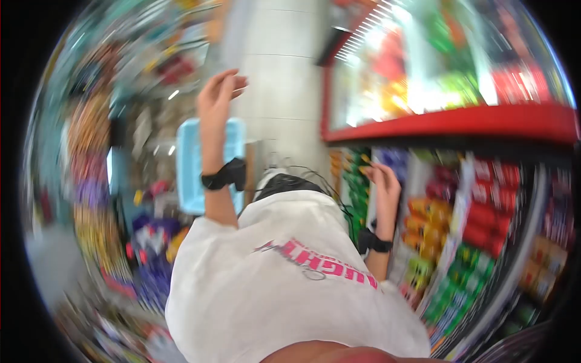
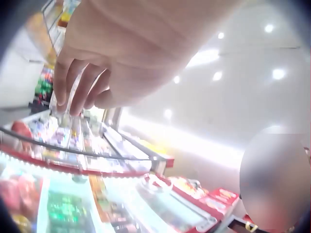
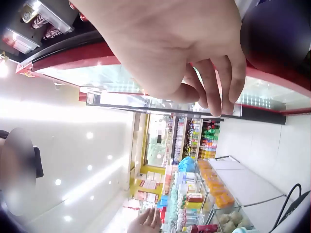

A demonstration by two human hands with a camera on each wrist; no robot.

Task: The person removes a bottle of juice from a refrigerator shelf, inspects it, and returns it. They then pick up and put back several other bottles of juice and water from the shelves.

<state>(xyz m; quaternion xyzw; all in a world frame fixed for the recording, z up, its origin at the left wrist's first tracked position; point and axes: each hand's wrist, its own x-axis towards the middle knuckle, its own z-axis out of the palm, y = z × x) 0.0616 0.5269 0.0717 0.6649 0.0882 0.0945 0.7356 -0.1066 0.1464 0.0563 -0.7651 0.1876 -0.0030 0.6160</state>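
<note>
In the head view the left hand is raised over the aisle beside a light blue basket, its fingers loosely bent and holding nothing. The right hand hangs near drink shelves below a red-edged cooler, with nothing visible in its loosely bent fingers. The left wrist view shows the left hand with fingers hanging apart and empty. Relaxed, slightly curled fingers of the right hand appear in the right wrist view, touching nothing that shows.
Packed bottles fill shelves on the right. Blurred packaged goods line the left side. A tiled floor runs ahead between them. Dark cables lie close in front of the body. Orange goods stand in a rack.
</note>
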